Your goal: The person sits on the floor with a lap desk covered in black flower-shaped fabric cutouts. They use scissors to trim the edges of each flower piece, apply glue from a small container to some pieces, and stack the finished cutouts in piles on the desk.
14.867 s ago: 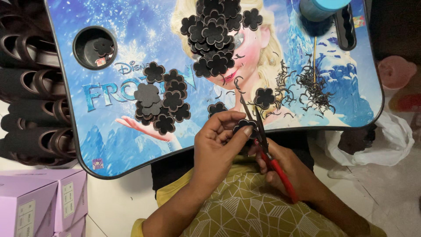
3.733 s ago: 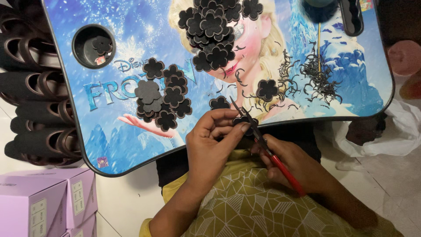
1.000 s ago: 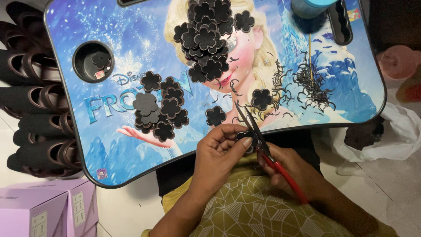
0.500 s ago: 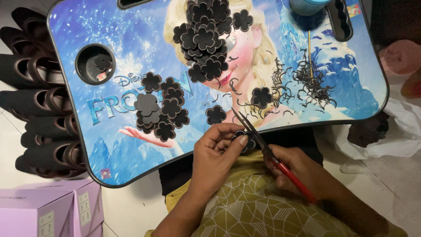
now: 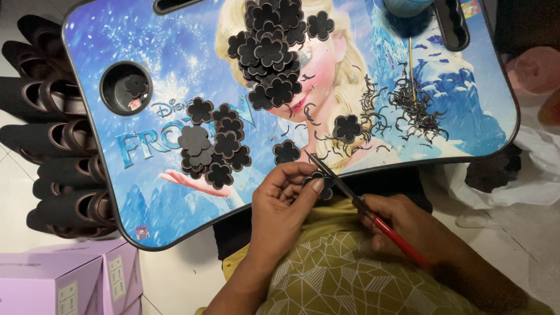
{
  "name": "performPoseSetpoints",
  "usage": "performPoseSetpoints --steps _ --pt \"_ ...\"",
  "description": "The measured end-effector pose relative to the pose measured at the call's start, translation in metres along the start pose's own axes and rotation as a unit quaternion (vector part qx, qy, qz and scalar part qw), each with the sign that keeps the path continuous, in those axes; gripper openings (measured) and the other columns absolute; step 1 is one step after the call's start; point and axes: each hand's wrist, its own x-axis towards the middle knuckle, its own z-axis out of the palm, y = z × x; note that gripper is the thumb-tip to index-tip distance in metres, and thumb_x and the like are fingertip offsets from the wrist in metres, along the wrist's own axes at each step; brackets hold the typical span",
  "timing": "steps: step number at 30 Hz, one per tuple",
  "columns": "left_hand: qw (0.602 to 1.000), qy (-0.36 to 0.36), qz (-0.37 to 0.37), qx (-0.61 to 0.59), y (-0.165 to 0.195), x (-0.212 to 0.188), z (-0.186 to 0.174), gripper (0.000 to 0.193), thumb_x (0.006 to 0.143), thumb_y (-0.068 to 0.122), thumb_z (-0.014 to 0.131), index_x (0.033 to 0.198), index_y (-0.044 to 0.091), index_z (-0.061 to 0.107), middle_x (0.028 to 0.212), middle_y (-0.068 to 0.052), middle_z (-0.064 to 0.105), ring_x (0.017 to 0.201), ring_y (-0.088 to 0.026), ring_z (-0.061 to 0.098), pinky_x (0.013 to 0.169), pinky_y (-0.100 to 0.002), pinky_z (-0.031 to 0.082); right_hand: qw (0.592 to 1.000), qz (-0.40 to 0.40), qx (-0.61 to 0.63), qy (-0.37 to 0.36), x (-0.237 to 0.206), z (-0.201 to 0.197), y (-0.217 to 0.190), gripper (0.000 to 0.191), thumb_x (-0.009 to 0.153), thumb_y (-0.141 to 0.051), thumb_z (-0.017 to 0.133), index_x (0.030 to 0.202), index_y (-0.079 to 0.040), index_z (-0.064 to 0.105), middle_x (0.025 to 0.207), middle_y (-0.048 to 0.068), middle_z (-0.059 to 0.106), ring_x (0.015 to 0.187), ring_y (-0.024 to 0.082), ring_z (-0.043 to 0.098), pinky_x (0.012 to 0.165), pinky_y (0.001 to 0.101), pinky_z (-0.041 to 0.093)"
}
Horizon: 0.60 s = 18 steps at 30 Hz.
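My left hand [image 5: 286,201] pinches a small black flower-shaped cutout [image 5: 324,184] just below the near edge of a blue printed lap table [image 5: 175,87]. My right hand [image 5: 408,224] grips red-handled scissors [image 5: 361,204], whose blades point up-left and meet the cutout. More black flower cutouts lie on the table in a heap [image 5: 271,46] at the top middle and in a smaller cluster [image 5: 213,146] at the left. Thin black trimmings [image 5: 408,108] are scattered at the right.
A round cup hole [image 5: 126,87] in the table holds one cutout. Dark rolled foam pieces [image 5: 52,146] are stacked at the left on the floor. Lilac boxes [image 5: 64,280] sit at the bottom left. White plastic bag [image 5: 542,169] lies at the right.
The view has shifted slightly. My hands stay together at the table's near edge, turning the cutout a little while the scissors keep working along its edge.
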Motion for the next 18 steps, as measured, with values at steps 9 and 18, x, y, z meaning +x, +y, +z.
performPoseSetpoints --steps 9,18 --pt "1.0 0.017 0.01 0.013 -0.0015 0.0025 -0.0011 0.023 0.092 -0.003 0.073 0.114 -0.002 0.066 0.098 -0.004 0.071 0.084 -0.005 0.065 0.076 -0.02 0.053 1.0 -0.005 0.012 -0.016 -0.0004 -0.0052 0.0025 0.072 0.066 -0.076 0.07 0.081 -0.007 0.056 0.061 0.0 0.05 0.056 0.013 0.049 0.049 0.0317 0.041" --pt "0.998 0.039 0.031 0.039 0.0049 0.0033 -0.0032 0.023 0.092 -0.002 0.074 0.113 -0.002 0.067 0.098 -0.005 0.072 0.084 -0.005 0.065 0.076 -0.02 0.053 0.999 0.042 -0.015 -0.024 -0.0015 -0.0066 0.0053 0.069 0.062 -0.07 0.078 0.079 -0.006 0.057 0.057 0.0 0.049 0.051 0.012 0.048 0.044 0.0315 0.042"
